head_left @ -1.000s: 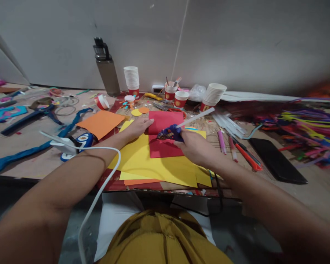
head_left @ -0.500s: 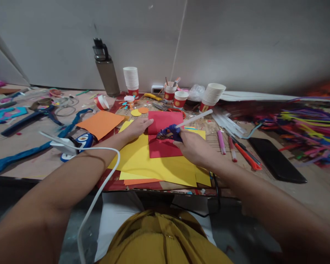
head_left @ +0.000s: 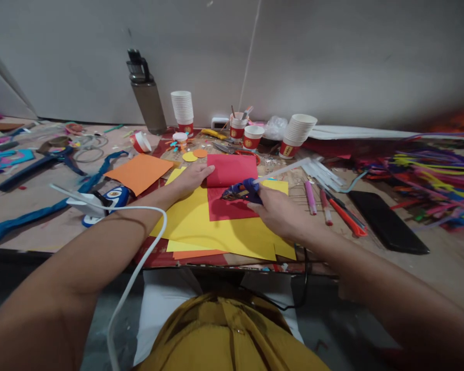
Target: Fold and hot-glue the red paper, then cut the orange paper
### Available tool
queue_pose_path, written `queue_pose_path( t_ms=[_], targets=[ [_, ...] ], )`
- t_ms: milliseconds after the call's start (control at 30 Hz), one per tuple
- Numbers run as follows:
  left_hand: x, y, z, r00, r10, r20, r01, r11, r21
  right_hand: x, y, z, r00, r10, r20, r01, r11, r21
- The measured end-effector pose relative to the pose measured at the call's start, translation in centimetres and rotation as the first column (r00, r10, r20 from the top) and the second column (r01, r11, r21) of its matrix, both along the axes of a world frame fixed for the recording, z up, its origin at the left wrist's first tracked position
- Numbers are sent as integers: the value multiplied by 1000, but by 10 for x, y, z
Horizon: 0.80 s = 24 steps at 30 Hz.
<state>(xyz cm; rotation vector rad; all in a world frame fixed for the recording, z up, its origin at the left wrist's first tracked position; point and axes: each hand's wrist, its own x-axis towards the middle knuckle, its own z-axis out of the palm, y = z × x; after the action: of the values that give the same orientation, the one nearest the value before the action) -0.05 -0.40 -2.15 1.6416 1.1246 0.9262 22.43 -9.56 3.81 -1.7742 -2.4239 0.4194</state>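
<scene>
My right hand [head_left: 274, 208] grips a blue glue gun [head_left: 244, 191], its nozzle pointing left over the lower part of a folded red paper [head_left: 232, 169]. A whitish glue stick [head_left: 280, 170] juts from the back of the gun. With thumb and fingers my left hand [head_left: 195, 178] pinches the left edge of the red paper's upper flap. Whether the nozzle touches the paper I cannot tell. Beneath the red paper lie yellow sheets [head_left: 232, 239], with an orange sheet edge [head_left: 197, 254] showing at the front.
Orange paper [head_left: 139, 172] lies to the left, near a blue-and-white device [head_left: 116, 200] and a white cable [head_left: 154, 247]. Stacked paper cups [head_left: 182, 108], scissors [head_left: 226, 148] and a bottle [head_left: 149, 103] stand or lie behind. A phone [head_left: 386, 221], a cutter [head_left: 346, 214] and pipe cleaners [head_left: 436, 180] are at the right.
The glue gun has shifted slightly right and its glue stick has tilted lower. My left hand stays at the red paper's edge. The whole view has moved a little.
</scene>
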Motion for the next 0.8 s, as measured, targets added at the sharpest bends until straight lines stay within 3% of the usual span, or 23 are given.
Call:
queue_pose_path(
  t_ms=[267, 400, 600, 800],
  targets=[
    [0, 0, 2, 1000, 1, -18, -1, 1000, -14, 42, 4, 1, 970, -174, 172, 165, 984, 60],
    [-1, 2, 0, 996, 47, -78, -44, 998, 44, 25, 2, 2, 982, -151, 114, 143, 987, 74],
    [-2, 1, 2, 990, 47, -130, -36, 996, 82, 4, 7, 1, 998, -70, -1, 70, 997, -13],
    [-2, 0, 0, 997, 5, -74, -3, 1000, 23, 47, 5, 1, 969, -195, 154, 188, 980, 56]
  ],
)
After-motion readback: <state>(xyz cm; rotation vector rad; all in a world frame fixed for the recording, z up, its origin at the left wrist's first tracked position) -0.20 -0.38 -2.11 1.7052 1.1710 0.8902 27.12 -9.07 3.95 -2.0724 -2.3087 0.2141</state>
